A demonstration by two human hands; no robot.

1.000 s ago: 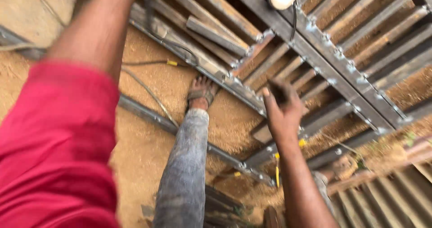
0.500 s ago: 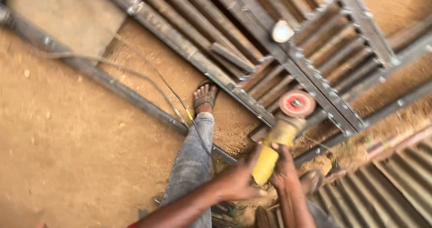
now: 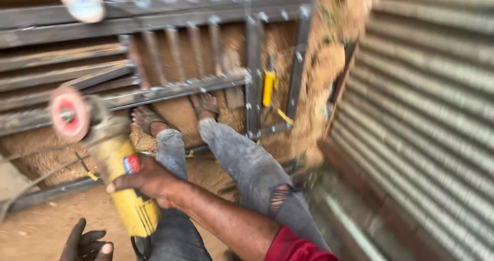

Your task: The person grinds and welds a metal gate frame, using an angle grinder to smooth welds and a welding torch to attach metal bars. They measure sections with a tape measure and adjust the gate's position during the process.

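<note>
- Gripping yellow angle grinder (image 3: 121, 181) body firmly, right hand (image 3: 146, 181) wrapped closed around it.
- Left hand (image 3: 87, 243) loose, fingers part-curled, empty, below grinder.
- Keeping red disc (image 3: 68, 114) clear of legs (image 3: 242, 163) and steel frame (image 3: 180, 88).

A yellow angle grinder (image 3: 116, 176) with a red disc (image 3: 68, 114) is held aloft over sandy ground, gripped around its body. The disc end is pointed up-left toward the metal frame; a cable trails from its lower end.
</note>
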